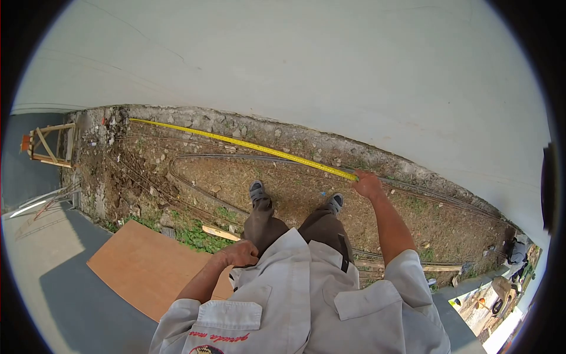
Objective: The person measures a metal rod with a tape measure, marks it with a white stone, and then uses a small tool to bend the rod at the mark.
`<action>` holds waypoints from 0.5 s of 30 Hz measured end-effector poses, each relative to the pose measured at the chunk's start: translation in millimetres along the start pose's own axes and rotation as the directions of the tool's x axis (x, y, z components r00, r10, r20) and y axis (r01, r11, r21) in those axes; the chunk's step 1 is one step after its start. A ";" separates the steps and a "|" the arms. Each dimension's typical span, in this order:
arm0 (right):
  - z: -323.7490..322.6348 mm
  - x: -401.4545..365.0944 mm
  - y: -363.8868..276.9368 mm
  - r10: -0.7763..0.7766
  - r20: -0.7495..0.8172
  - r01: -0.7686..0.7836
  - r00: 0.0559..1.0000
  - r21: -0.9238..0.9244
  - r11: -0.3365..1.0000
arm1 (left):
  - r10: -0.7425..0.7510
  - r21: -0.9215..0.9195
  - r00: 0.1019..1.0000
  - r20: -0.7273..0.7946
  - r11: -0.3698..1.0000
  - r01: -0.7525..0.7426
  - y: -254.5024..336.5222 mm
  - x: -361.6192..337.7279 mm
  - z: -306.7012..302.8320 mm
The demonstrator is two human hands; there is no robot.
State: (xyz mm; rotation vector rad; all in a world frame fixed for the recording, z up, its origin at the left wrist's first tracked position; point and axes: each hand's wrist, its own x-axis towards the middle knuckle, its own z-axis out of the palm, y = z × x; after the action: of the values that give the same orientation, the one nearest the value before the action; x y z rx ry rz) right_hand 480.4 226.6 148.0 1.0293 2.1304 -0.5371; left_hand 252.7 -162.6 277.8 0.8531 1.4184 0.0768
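My right hand (369,184) is closed around the near end of a yellow tape measure (247,144). The blade runs out straight to the left, above the ground and roughly along the foot of the wall; its far end is near the stones at the left. Any case in my palm is hidden by my fingers. Close to my waist, by the shirt hem and the dark trousers (259,227), my left hand (239,253) is curled into a fist. Whether it grips anything cannot be made out.
A pale wall (330,65) rises along the far side. Long steel bars (236,157) lie on the dirt (295,183) around my feet. A brown board (147,259) and a wood offcut (221,232) are at the left, with a wooden frame (53,144) farther off.
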 end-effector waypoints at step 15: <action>60.6 24.1 14.5 0.084 0.002 -0.084 0.996 0.099 0.992 | -0.050 0.059 0.987 -0.153 0.997 0.059 -128.2 92.3 -103.5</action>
State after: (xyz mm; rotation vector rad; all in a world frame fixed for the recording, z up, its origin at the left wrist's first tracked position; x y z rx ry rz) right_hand 506.2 210.0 88.7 1.1695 2.0699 -0.6064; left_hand 125.0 -156.6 138.9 0.8743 1.5926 0.0565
